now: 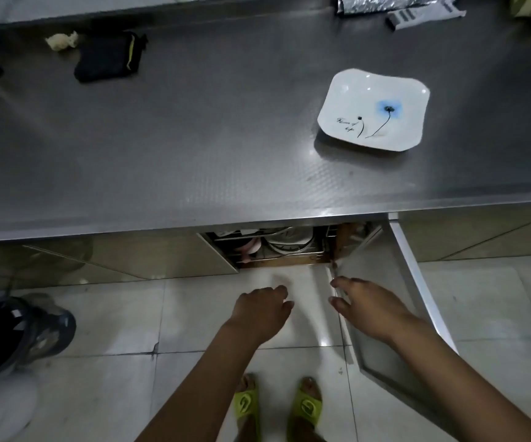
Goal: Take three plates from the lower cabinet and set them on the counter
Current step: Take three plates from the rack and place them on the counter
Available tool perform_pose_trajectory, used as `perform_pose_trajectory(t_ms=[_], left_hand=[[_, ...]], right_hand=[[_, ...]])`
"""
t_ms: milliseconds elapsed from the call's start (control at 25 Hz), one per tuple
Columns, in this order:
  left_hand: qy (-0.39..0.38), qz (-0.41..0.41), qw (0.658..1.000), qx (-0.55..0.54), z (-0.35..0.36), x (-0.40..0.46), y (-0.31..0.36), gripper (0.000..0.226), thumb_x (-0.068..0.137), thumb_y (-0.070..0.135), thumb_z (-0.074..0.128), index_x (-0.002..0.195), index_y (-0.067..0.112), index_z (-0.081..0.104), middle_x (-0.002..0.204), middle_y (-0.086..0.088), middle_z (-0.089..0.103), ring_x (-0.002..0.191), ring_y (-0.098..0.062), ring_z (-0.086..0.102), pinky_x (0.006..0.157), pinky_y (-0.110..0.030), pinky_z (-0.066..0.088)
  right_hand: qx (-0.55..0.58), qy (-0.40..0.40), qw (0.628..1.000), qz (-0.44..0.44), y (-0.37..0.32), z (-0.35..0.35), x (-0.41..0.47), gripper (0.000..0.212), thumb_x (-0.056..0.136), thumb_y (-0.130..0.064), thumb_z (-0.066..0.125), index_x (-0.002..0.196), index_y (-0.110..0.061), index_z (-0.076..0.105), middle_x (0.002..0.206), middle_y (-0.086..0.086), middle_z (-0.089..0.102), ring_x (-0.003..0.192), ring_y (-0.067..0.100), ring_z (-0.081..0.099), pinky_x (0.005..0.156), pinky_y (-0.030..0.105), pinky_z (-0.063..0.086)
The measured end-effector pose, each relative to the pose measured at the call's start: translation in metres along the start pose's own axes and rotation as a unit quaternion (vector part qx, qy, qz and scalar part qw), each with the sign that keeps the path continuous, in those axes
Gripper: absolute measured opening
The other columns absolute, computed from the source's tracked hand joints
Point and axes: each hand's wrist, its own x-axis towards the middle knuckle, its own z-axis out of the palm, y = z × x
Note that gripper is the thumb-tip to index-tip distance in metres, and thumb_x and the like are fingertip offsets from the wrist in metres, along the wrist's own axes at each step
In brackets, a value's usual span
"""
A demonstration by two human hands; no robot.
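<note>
One square white plate (374, 111) with a blue flower print lies on the steel counter (194, 138), right of centre. Below the counter edge the lower cabinet (276, 244) stands open, its door (394, 301) swung out to the right. Inside, a wire rack holds more dishes (289, 242), mostly hidden by the counter's lip. My left hand (262, 306) hovers in front of the opening, fingers loosely curled, holding nothing. My right hand (366, 306) is beside it, fingers spread, near the door's inner edge, also holding nothing.
A black cloth pouch (108, 57) and a crumpled scrap (61, 41) lie at the counter's back left. Foil and packets (394, 8) sit at the back right. A dark bucket (15, 333) stands on the tiled floor at left. My feet in green sandals (276, 406) are below.
</note>
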Motion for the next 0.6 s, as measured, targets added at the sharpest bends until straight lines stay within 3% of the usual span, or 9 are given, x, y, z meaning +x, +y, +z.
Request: perform_pose_trajectory(t_ms=[200, 440, 600], left_hand=[[-0.019, 0.002, 0.999, 0.047, 0.066, 0.081, -0.058, 0.041, 0.1, 0.038, 0.031, 0.131, 0.015, 0.046, 0.13, -0.01, 0.058, 0.118, -0.03, 0.055, 0.095, -0.038, 0.041], [0.07, 0.0, 0.995, 0.075, 0.136, 0.227, -0.119, 0.034, 0.098, 0.03, 0.035, 0.12, 0.012, 0.054, 0.125, -0.011, 0.061, 0.117, -0.03, 0.056, 0.092, -0.038, 0.046], [0.156, -0.064, 0.977, -0.132, 0.18, 0.321, -0.14, 0.034, 0.097, 0.027, 0.036, 0.119, 0.01, 0.055, 0.122, -0.018, 0.063, 0.114, -0.034, 0.059, 0.093, -0.038, 0.048]], right_hand=[[-0.019, 0.02, 0.999, 0.028, 0.002, 0.081, 0.094, 0.043, 0.096, -0.038, 0.042, 0.135, -0.021, 0.043, 0.135, 0.009, 0.055, 0.12, 0.028, 0.054, 0.092, 0.035, 0.048], [-0.007, 0.092, 0.995, 0.038, 0.038, 0.17, 0.242, 0.034, 0.095, -0.031, 0.044, 0.124, -0.018, 0.054, 0.123, 0.014, 0.063, 0.113, 0.031, 0.058, 0.088, 0.036, 0.05], [-0.008, 0.154, 0.986, 0.057, 0.072, 0.208, 0.33, 0.032, 0.094, -0.028, 0.046, 0.123, -0.016, 0.054, 0.123, 0.017, 0.059, 0.113, 0.035, 0.056, 0.088, 0.039, 0.051]])
